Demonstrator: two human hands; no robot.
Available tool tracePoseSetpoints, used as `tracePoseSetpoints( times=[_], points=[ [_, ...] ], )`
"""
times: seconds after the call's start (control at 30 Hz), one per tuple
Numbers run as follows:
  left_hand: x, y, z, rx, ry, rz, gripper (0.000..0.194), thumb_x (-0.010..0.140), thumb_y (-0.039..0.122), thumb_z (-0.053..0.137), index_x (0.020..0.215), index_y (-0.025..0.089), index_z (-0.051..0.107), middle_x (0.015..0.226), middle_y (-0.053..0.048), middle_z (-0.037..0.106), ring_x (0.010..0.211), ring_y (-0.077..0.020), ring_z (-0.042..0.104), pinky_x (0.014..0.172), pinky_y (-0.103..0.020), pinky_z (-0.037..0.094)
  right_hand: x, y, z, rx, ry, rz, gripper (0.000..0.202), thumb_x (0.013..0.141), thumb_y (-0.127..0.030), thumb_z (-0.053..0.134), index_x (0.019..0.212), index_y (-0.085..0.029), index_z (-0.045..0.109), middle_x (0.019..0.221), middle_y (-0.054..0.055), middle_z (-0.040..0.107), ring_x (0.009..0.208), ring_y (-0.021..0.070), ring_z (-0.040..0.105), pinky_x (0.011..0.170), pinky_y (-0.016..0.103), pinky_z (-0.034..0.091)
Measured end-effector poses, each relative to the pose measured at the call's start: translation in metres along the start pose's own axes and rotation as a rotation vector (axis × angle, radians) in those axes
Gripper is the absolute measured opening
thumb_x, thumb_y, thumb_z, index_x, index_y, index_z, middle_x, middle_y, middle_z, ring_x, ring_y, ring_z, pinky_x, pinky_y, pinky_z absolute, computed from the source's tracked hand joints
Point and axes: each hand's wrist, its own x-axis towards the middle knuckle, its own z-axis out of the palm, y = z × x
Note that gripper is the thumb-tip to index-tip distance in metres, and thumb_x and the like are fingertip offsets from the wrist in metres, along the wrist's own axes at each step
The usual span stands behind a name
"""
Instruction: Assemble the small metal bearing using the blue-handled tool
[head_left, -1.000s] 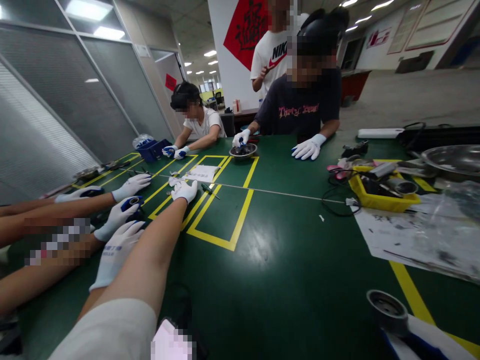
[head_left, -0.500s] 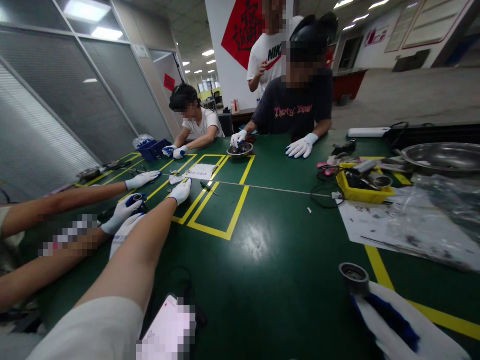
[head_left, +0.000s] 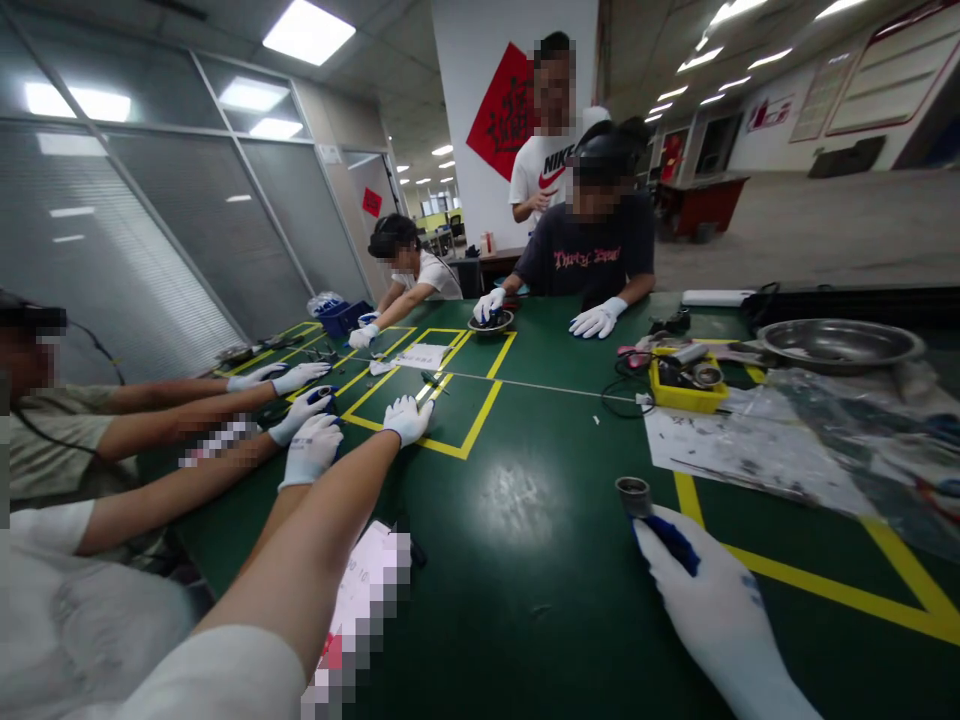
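My left arm reaches forward from the bottom left. The gloved left hand [head_left: 409, 418] rests on the green table by the yellow tape with its fingers apart, and nothing shows in it. Just beyond its fingertips lies a screwdriver with a green handle [head_left: 430, 379]. At the lower right, my gloved right hand [head_left: 712, 585] is closed around a short, hollow metal cylinder [head_left: 634, 497], lifted with its round opening up. Its fingertips are partly hidden behind the cylinder and the glove.
A phone [head_left: 367, 570] lies by my left forearm. At right are a yellow parts bin [head_left: 686, 397], a steel basin [head_left: 844, 345], plastic bags and a paper sheet [head_left: 675, 445]. Co-workers' gloved hands [head_left: 311, 450] work at left; across the table, one reaches into a metal bowl [head_left: 491, 325].
My view has tilted upward. The left hand has come away from the white scraps, rightward past the tape. My right hand, still holding the metal cylinder, shows farther left and higher.
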Motion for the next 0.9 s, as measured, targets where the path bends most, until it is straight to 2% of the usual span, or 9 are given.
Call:
tracePoseSetpoints(
  times=[0.07,0.17,0.3,0.37,0.43,0.5,0.77,0.9],
  points=[
    [-0.014,0.012,0.001,-0.005,0.012,-0.022,0.042,0.100,0.039,0.066,0.136,0.017,0.061,0.139,-0.013,0.061,0.121,-0.0287,0.064,0.101,-0.052,0.056,0.003,-0.001,0.001,-0.001,-0.102,-0.007,0.054,0.084,-0.054,0.056,0.117,-0.017,0.076,0.101,0.012,0.080,0.080,0.0314,0.072,0.073,0.044,0.058],
    [-0.034,0.031,0.004,-0.018,0.019,-0.048,0.046,0.100,0.042,0.065,0.138,0.018,0.060,0.145,-0.014,0.058,0.128,-0.0311,0.060,0.107,-0.056,0.051,0.005,-0.003,0.004,-0.003,-0.055,-0.033,0.053,0.081,-0.054,0.056,0.112,-0.017,0.077,0.091,0.011,0.079,0.072,0.0294,0.070,0.072,0.043,0.056],
    [-0.064,0.054,0.008,-0.047,-0.003,-0.040,0.054,0.101,0.051,0.060,0.145,0.020,0.057,0.157,-0.014,0.049,0.143,-0.0355,0.048,0.119,-0.062,0.038,0.003,-0.004,0.011,0.043,0.036,-0.097,0.051,0.079,-0.053,0.054,0.105,-0.017,0.078,0.086,0.011,0.078,0.071,0.0288,0.069,0.074,0.042,0.055],
    [-0.078,0.065,0.009,-0.057,-0.033,-0.035,0.064,0.104,0.059,0.047,0.150,0.015,0.052,0.163,-0.019,0.043,0.150,-0.0384,0.040,0.124,-0.059,0.029,0.004,-0.003,0.013,0.024,0.053,-0.121,0.050,0.078,-0.053,0.055,0.105,-0.017,0.078,0.091,0.012,0.079,0.078,0.0310,0.070,0.079,0.044,0.055],
    [-0.091,0.076,0.009,-0.061,-0.076,-0.033,0.079,0.104,0.064,0.033,0.155,0.004,0.045,0.167,-0.025,0.035,0.156,-0.0414,0.031,0.128,-0.055,0.022,0.006,-0.001,0.014,0.013,0.065,-0.140,0.051,0.078,-0.053,0.054,0.106,-0.017,0.078,0.095,0.014,0.079,0.084,0.0330,0.071,0.083,0.046,0.055],
    [-0.104,0.088,0.010,-0.058,-0.116,-0.023,0.089,0.102,0.066,0.028,0.158,-0.003,0.038,0.168,-0.029,0.029,0.158,-0.0423,0.025,0.129,-0.053,0.017,0.009,0.001,0.015,0.023,0.056,-0.150,0.052,0.078,-0.054,0.054,0.106,-0.016,0.078,0.093,0.014,0.078,0.083,0.0331,0.071,0.083,0.047,0.055],
    [-0.173,0.130,0.010,-0.067,-0.168,0.152,0.099,0.097,0.070,0.020,0.161,-0.005,0.028,0.172,-0.025,0.020,0.162,-0.0385,0.015,0.131,-0.051,0.009,0.019,0.010,0.022,0.106,0.085,-0.200,0.047,0.078,-0.054,0.056,0.100,-0.018,0.077,0.088,0.012,0.077,0.084,0.0326,0.071,0.081,0.046,0.055],
    [-0.211,0.142,0.008,-0.093,-0.218,0.280,0.100,0.096,0.074,0.021,0.163,-0.001,0.028,0.174,-0.021,0.016,0.163,-0.0366,0.012,0.132,-0.050,0.008,0.016,0.006,0.020,0.126,0.088,-0.223,0.042,0.079,-0.051,0.057,0.097,-0.019,0.077,0.087,0.011,0.077,0.082,0.0313,0.070,0.083,0.047,0.054]
  ],
)
